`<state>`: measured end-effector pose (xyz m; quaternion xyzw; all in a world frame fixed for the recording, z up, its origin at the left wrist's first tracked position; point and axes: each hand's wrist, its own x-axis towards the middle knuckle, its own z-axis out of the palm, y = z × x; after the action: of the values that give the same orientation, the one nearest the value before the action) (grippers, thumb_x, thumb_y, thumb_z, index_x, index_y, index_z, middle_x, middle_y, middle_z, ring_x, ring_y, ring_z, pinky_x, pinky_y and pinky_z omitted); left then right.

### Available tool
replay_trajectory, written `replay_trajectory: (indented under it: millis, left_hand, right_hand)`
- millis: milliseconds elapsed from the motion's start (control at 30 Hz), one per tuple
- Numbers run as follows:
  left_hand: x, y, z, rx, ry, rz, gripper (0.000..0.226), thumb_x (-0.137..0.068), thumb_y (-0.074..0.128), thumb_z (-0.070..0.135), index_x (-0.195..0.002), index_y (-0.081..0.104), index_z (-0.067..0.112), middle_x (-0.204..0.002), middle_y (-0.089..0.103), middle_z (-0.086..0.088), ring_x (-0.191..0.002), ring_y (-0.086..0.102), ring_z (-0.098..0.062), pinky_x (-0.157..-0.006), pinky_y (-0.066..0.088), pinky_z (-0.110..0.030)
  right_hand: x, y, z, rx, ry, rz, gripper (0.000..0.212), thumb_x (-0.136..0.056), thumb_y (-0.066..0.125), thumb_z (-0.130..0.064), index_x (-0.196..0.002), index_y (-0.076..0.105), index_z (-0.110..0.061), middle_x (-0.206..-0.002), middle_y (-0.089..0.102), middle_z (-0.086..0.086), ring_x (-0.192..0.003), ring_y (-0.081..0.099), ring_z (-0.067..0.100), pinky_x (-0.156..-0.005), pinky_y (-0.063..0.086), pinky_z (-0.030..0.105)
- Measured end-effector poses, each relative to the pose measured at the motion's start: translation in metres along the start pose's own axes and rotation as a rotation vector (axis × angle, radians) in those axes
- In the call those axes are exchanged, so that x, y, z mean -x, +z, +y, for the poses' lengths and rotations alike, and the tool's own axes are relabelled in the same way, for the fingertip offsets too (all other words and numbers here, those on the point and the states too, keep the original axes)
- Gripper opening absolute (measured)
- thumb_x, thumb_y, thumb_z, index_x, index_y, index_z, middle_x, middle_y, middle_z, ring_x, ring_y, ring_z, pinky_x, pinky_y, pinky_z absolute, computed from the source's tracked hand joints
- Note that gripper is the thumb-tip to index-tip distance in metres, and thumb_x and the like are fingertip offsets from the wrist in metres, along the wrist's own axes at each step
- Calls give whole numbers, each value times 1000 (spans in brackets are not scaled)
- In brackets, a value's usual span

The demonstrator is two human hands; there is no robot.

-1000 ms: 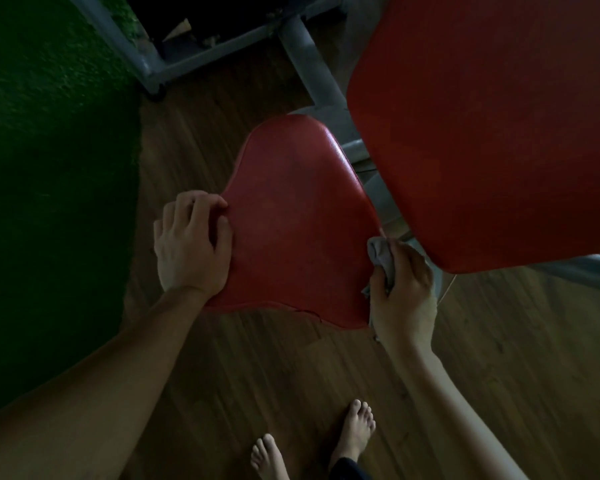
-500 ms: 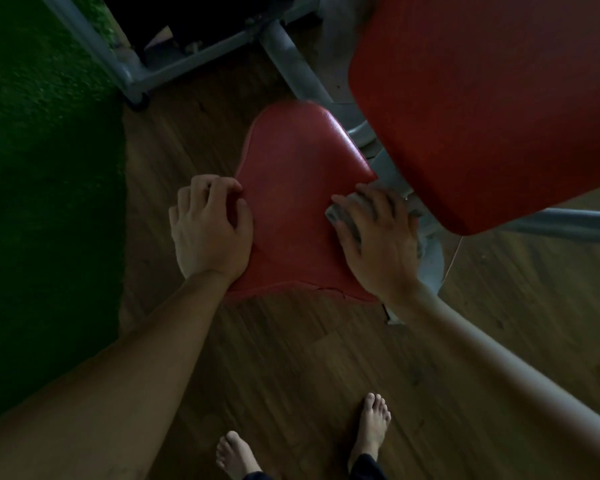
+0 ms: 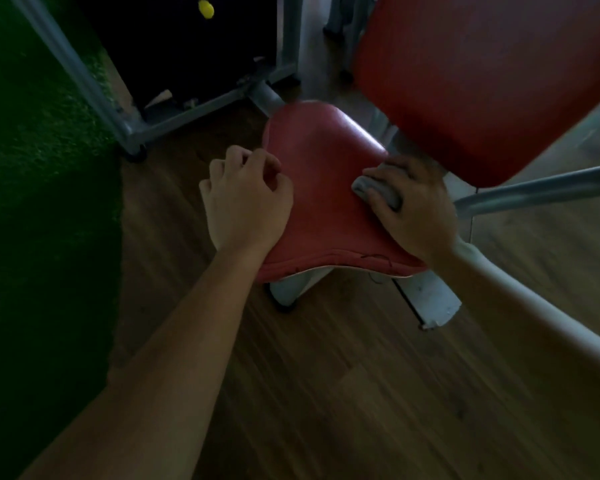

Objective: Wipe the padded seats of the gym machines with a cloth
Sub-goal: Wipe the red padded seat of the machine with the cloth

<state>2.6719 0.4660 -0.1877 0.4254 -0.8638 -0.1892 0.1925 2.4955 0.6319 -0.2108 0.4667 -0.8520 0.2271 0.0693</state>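
Note:
A red padded seat (image 3: 326, 188) sits in the middle of the head view, its front edge torn with loose thread. My right hand (image 3: 413, 206) presses a bunched grey cloth (image 3: 374, 190) flat onto the seat's right side, under the big red back pad (image 3: 471, 74). My left hand (image 3: 246, 202) rests on the seat's left edge with its fingers loosely curled and nothing in it.
Grey machine frame tubes (image 3: 534, 192) run right and behind the seat. A white base foot (image 3: 430, 299) stands on the wooden floor (image 3: 326, 393). Green turf (image 3: 42, 202) covers the left. A dark weight stack with a yellow pin (image 3: 205, 9) is at the back.
My right hand came from the seat's right rim onto its top with the cloth pressed flat. My left hand's fingers have curled up off the edge. The view tilted upward.

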Motion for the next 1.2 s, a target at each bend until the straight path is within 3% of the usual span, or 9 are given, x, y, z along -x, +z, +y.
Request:
replay_trajectory:
  millis: [300, 467, 533, 600, 733, 800, 867, 1067, 1200]
  left_hand:
    - [6, -9, -26, -26, 259, -138, 41, -102, 49, 47, -140, 58, 34, -144, 49, 0, -131, 41, -30, -109, 32, -45]
    - [4, -14, -43, -74, 417, -216, 56, -98, 35, 63, -144, 54, 35, -143, 48, 0, -130, 42, -26, -111, 30, -40]
    - [6, -13, -44, -64, 414, -203, 46, -104, 38, 54, -144, 53, 37, -139, 47, 3, -125, 40, -22, -110, 30, -39]
    - [9, -10, -45, -41, 408, -147, 41, -105, 38, 50, -142, 53, 41, -133, 47, 7, -118, 37, -16, -111, 30, -40]
    - [10, -4, -51, 56, 400, -92, 39, -104, 38, 53, -136, 58, 44, -119, 43, 14, -124, 41, -19, -114, 31, -51]
    - [10, -3, -52, 93, 385, -88, 42, -100, 39, 57, -134, 60, 46, -118, 45, 15, -125, 44, -20, -112, 33, -53]
    - [11, -3, -52, 123, 366, -88, 40, -101, 42, 57, -133, 62, 45, -119, 47, 16, -126, 45, -20, -112, 34, -53]
    - [10, -3, -51, 126, 343, -110, 35, -105, 43, 50, -135, 60, 44, -132, 49, 11, -130, 40, -20, -115, 29, -52]
    - [7, 2, -54, 198, 335, -110, 46, -93, 43, 63, -130, 64, 46, -123, 50, 14, -127, 46, -21, -112, 35, -53]
  right_hand:
    - [25, -10, -36, 4, -193, 11, 36, -94, 56, -41, -129, 63, -33, -124, 63, -4, -115, 57, 22, -98, 44, 36]
    - [65, -7, -63, -137, -196, 262, 29, -95, 62, -34, -122, 69, -33, -125, 60, -11, -112, 59, 8, -93, 47, 23]
    - [90, 6, -70, -198, -190, 349, 30, -96, 58, -42, -120, 72, -31, -124, 61, -9, -112, 58, 7, -95, 42, 16]
    - [109, 24, -78, -228, -174, 416, 34, -97, 51, -47, -117, 72, -30, -123, 61, -9, -113, 57, 11, -97, 42, 18]
    - [125, 49, -96, -328, -141, 622, 25, -95, 63, -31, -116, 74, -23, -117, 66, -10, -109, 60, 14, -96, 41, 17]
    - [131, 59, -107, -390, -103, 646, 34, -91, 68, -28, -124, 69, -21, -119, 65, -14, -109, 57, 7, -95, 39, 13]
    - [134, 69, -113, -411, -67, 664, 37, -89, 71, -28, -125, 67, -20, -117, 64, -15, -106, 56, 4, -93, 44, 17]
    - [127, 112, -135, -308, 26, 857, 22, -87, 80, -23, -109, 77, -20, -109, 71, -6, -101, 57, 20, -82, 49, 39]
    - [128, 121, -136, -304, -58, 842, 18, -89, 78, -30, -105, 79, -21, -108, 72, -7, -100, 59, 24, -80, 49, 41]
